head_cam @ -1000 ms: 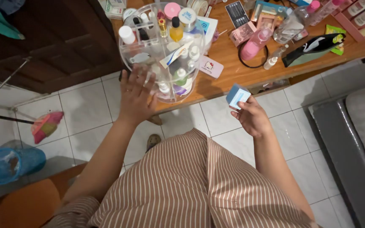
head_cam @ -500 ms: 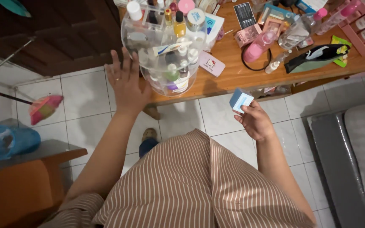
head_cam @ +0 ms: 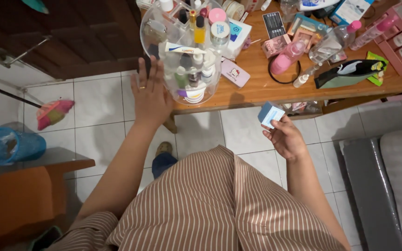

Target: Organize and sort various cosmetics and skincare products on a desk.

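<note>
- Head view: right hand (head_cam: 287, 139) is closed around a small blue box (head_cam: 270, 114), held at fingertips below the wooden table (head_cam: 266, 90) edge; judged light, stiff card, crushable.
- Left hand (head_cam: 150, 93) is laid flat, fingers spread, against the clear round organiser (head_cam: 182, 51); judged top-heavy, slippery plastic, best steadied at its wall.

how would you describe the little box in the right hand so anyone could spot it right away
Start at the cluttered wooden table and go to its front edge, right of the round clear organizer that the left hand touches. Just below that edge, over the white floor tiles, the right hand holds a small box in its fingertips. It is the only pale blue box, and it is off the table.
</note>
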